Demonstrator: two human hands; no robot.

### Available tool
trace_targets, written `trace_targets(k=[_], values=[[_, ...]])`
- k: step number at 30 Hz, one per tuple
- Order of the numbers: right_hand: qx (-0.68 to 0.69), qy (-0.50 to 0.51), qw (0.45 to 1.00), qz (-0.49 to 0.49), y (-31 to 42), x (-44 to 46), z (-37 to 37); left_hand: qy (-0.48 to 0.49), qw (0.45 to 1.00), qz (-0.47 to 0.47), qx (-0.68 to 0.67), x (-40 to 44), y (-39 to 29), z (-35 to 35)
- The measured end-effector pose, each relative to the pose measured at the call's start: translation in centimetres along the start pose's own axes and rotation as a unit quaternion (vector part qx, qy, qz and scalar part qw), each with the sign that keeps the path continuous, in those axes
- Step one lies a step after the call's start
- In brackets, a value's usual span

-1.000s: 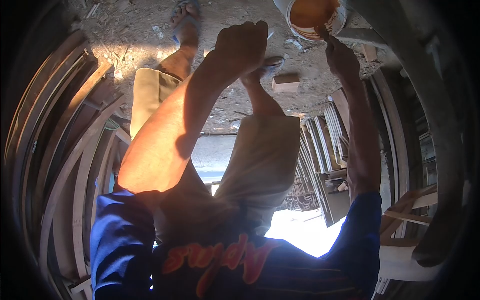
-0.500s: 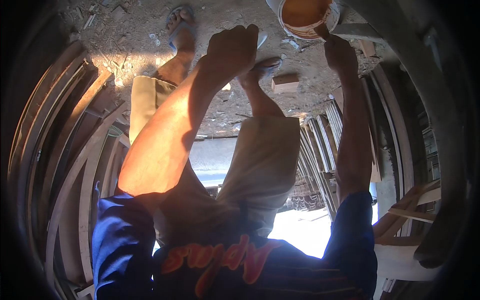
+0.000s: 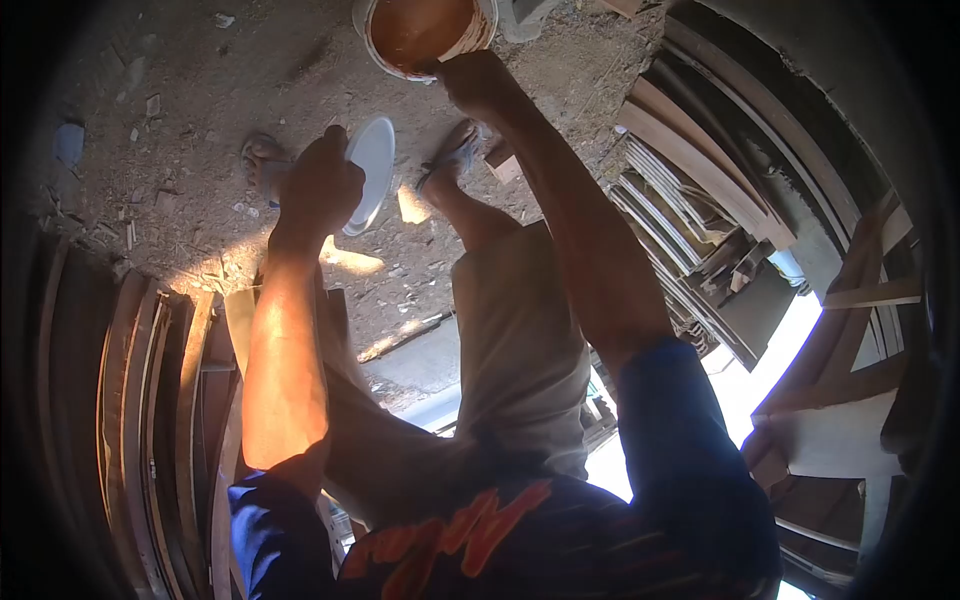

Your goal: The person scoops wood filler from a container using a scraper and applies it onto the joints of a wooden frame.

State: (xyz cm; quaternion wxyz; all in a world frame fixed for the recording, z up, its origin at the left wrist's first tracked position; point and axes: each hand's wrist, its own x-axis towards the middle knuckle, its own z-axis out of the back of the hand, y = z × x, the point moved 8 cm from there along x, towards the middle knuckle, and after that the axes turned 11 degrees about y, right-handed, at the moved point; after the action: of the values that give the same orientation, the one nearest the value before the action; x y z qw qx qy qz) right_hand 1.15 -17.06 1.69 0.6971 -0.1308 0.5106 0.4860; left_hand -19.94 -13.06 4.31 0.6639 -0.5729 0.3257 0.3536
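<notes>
In my left hand (image 3: pixel 318 185) I grip a white round lid or plate (image 3: pixel 371 175), tilted on edge beside my fingers. My right hand (image 3: pixel 487 87) is closed at the near rim of a white bucket (image 3: pixel 487 48) with reddish-brown paint inside. What looks like a paintbrush is in that fist; its handle is hidden by my fingers and its end reaches over the rim.
Dirt floor (image 3: pixel 200 110) with chips and scraps lies around my sandalled feet. A small wood block (image 3: pixel 503 162) sits near one foot. Long boards (image 3: pixel 150 390) stand on the left, and stacked planks (image 3: pixel 700 150) line the right.
The view has turned, and the bucket shows farther left. My left hand has turned, bringing the white disc's broad face into sight. My right hand is closer to the bucket.
</notes>
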Motion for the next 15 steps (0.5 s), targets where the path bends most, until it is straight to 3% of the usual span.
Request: trace_targets(k=[3,5,6,7,13,15], values=[[-0.067,-0.009,0.995,-0.070,-2.3,-0.5,0.2,0.000,1.000,0.001,0.014,0.0,-0.1,-0.3],[0.016,-0.098,0.995,0.019,-0.8,1.1,-2.6,-0.003,1.000,-0.006,0.029,-0.1,-0.8,-0.6],[0.064,-0.086,0.994,-0.027,2.2,0.2,-1.0,0.002,1.000,0.007,0.029,-0.2,-1.1,-0.6],[-0.012,-0.062,0.998,0.004,3.3,1.5,-1.4,0.005,0.999,0.021,0.031,-0.1,-1.1,-0.5],[0.031,-0.041,0.997,-0.061,-0.7,-0.2,-2.1,-0.010,0.999,-0.016,0.043,0.1,-1.2,-0.8],[0.137,-0.097,0.984,-0.054,0.1,0.3,-2.6,-0.006,0.999,-0.006,0.042,0.4,-1.4,-1.1]])
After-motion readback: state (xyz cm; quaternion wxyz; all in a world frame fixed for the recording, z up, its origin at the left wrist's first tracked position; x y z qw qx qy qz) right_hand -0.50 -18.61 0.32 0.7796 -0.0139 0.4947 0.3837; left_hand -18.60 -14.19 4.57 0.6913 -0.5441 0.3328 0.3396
